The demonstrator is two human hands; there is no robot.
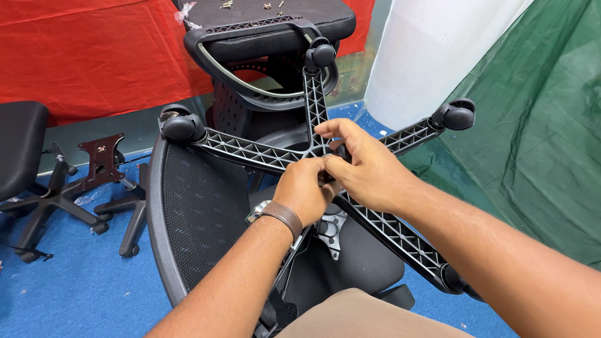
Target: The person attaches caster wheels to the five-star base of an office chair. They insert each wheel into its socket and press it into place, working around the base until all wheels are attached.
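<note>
- Head view: both hands meet at the hub of a black five-arm chair base, which sits upturned over an overturned office chair.
- The left hand, a brown-strapped watch on its wrist, is curled tight at the hub; what its fingers pinch is hidden.
- The right hand lies over the hub from the right, fingers bent and touching the left hand's fingertips; I cannot tell whether it grips anything.
- The base's ribbed arms spread outward, with castors at the tips: one at upper left, one at top, one at upper right.
- Under the base lie the chair's mesh backrest on the left and its padded seat lower down, with a metal bracket just below the hands.
- Behind stands a second chair, upside down, small screws lying on its flat top.
- Left, on the blue floor, sit another chair and a base with a brown mounting plate.
- Red cloth hangs behind; green tarp covers the right.
</note>
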